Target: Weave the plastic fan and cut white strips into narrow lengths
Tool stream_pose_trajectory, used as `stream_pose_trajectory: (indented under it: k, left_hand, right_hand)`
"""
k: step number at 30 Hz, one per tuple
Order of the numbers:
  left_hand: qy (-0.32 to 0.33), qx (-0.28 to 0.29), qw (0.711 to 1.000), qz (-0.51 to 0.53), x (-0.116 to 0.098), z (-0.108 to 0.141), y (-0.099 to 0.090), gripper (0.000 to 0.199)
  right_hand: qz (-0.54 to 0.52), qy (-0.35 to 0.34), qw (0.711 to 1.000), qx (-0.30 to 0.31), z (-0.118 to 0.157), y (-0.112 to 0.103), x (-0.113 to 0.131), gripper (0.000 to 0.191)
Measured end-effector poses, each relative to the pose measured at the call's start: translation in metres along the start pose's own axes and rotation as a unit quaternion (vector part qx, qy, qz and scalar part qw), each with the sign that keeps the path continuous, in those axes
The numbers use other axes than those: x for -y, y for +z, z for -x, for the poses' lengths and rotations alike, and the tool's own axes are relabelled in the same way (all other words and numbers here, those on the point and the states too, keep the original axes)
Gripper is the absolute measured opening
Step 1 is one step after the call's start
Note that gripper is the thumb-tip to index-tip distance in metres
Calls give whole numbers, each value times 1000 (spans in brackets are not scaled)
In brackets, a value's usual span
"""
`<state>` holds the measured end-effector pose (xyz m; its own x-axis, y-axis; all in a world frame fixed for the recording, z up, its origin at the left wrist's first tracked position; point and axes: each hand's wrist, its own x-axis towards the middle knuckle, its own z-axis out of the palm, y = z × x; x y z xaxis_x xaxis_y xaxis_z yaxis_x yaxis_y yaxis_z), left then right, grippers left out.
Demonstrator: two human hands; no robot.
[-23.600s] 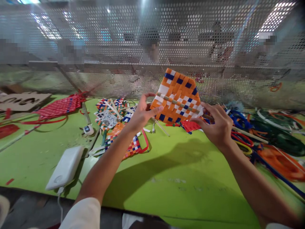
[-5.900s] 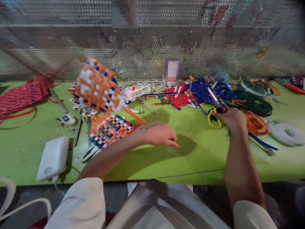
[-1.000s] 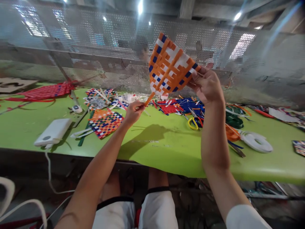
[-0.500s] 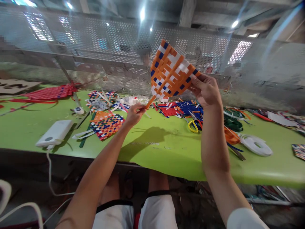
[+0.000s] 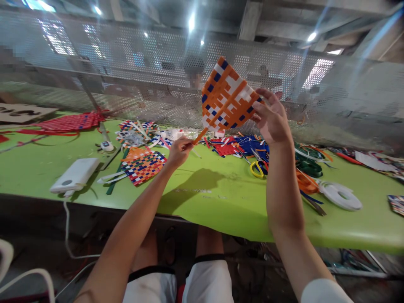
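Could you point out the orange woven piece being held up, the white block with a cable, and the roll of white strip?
Orange woven piece (image 5: 227, 101): head view, middle of its checkered face.
White block (image 5: 77, 173): head view, its top face.
Roll of white strip (image 5: 330, 194): head view, left side of its ring.

A craft workshop: coils of plastic strip (image 5: 306, 183) and scissors (image 5: 251, 169) lie toward 3 o'clock on the green tabletop (image 5: 240, 214), a woven piece (image 5: 144, 165) at 9, a perforated screen (image 5: 151, 80) and concrete beams (image 5: 251, 20) toward 12.
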<state>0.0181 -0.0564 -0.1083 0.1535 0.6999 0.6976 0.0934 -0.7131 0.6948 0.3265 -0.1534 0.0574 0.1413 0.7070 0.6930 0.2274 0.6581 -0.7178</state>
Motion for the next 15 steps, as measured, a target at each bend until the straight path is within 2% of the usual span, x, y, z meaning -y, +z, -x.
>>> stream_pose_trajectory:
  k: [5, 11, 15]
  left_hand:
    - [18, 25, 999, -41, 5, -3, -8, 13]
    - [14, 35, 999, 1, 15, -3, -6, 14]
    - [1, 42, 999, 19, 16, -2, -5, 11]
  right_hand:
    - [70, -56, 996, 20, 5, -5, 8, 50]
    - [132, -41, 984, 109, 11, -22, 14, 46]
    - [124, -29, 985, 119, 7, -24, 5, 38]
